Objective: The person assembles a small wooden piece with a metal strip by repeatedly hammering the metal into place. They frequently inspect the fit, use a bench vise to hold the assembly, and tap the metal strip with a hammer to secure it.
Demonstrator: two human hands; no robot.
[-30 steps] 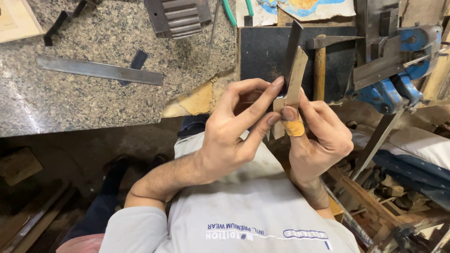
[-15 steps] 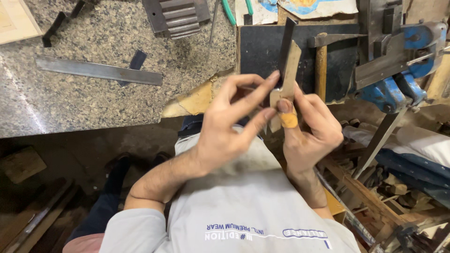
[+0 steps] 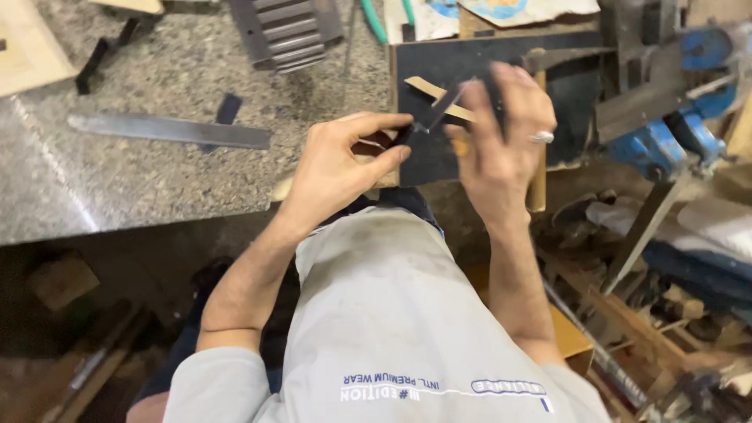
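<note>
From the head camera, both hands meet in front of a dark board that stands at the right end of a speckled stone worktop. The left hand is closed, thumb and forefinger pinched on the near end of a thin dark metal strip, which slants up and to the right from the fingertips. The right hand, a ring on one finger, is curled with its back to the camera and its fingers folded around a pale, flat wooden piece; that piece juts out to the left of the fingers and crosses the dark strip, the two touching where they cross. How tightly the right fingers bear on the wood cannot be told, since the hand is blurred. Well apart to the left, a long steel ruler lies flat on the worktop. At the far edge sits a grey ribbed metal block. To the right of the board stands a blue bench vise.
</note>
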